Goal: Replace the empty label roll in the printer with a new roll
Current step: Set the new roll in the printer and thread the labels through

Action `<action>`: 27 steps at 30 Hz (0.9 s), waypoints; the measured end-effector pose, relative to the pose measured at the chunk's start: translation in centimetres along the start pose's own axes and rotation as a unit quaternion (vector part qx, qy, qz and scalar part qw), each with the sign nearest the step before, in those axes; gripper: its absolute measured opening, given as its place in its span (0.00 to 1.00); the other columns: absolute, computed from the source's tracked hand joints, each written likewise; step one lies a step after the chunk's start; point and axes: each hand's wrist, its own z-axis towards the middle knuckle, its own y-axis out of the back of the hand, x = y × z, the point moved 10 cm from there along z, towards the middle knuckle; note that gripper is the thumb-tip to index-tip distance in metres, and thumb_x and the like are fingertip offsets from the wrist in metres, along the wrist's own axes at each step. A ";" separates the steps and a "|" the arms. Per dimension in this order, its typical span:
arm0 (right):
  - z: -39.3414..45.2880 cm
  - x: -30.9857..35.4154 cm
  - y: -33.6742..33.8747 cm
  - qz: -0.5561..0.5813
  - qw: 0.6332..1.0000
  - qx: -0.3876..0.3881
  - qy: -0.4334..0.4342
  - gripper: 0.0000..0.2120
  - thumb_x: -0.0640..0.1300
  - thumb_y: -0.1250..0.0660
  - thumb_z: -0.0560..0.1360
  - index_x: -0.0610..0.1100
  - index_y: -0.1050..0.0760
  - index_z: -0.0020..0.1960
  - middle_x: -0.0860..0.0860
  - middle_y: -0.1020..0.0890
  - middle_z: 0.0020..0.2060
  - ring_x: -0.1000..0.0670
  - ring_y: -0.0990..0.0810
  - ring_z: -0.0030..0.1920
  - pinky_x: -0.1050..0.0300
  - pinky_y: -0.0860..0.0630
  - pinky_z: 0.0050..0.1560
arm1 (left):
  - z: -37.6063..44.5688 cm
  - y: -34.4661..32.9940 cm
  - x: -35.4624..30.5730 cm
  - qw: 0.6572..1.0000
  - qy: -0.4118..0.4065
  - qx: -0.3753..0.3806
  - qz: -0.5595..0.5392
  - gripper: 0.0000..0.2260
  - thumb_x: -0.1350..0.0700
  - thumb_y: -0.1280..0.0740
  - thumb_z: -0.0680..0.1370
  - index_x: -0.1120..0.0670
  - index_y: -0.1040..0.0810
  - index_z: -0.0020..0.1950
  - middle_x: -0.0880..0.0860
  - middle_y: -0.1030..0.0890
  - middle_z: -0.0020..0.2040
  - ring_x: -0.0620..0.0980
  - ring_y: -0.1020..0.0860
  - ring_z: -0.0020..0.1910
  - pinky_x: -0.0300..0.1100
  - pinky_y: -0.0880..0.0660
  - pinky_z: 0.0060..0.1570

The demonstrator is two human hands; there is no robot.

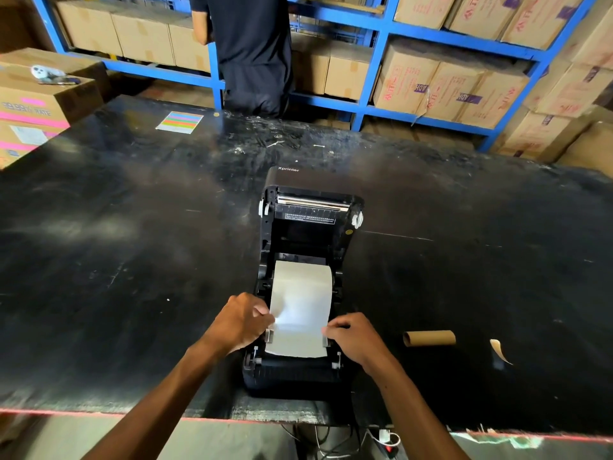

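Printer (306,280) lid-up on the black table (132,260), white label strip (300,313) drawn forward from inside, left hand (237,322) and right hand (353,335) pinching its side edges, empty cardboard core (429,337) lying well right

- A black table (132,227), scuffed and streaked with white marks.
- A sheet of coloured stripes (179,122) lies flat near the table's far edge.
- Blue shelving (374,61) behind the table, packed with cardboard boxes (431,91) (some with red print).
- A person in dark clothes (252,51) stands at the shelving.
- A stacked box with pink tape (36,107) at the left.
- Cables (335,439) hang below the table's near edge.
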 end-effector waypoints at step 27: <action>-6.0 0.4 0.4 -0.037 0.975 -0.132 0.177 0.07 0.51 0.31 0.71 0.57 0.22 0.49 0.54 0.38 0.73 0.51 0.43 0.71 0.55 0.44 0.65 | 0.0 -0.3 -0.1 0.998 0.006 -0.017 0.052 0.06 0.56 0.32 0.73 0.51 0.20 0.36 0.55 0.14 0.47 0.52 0.18 0.43 0.49 0.19 0.46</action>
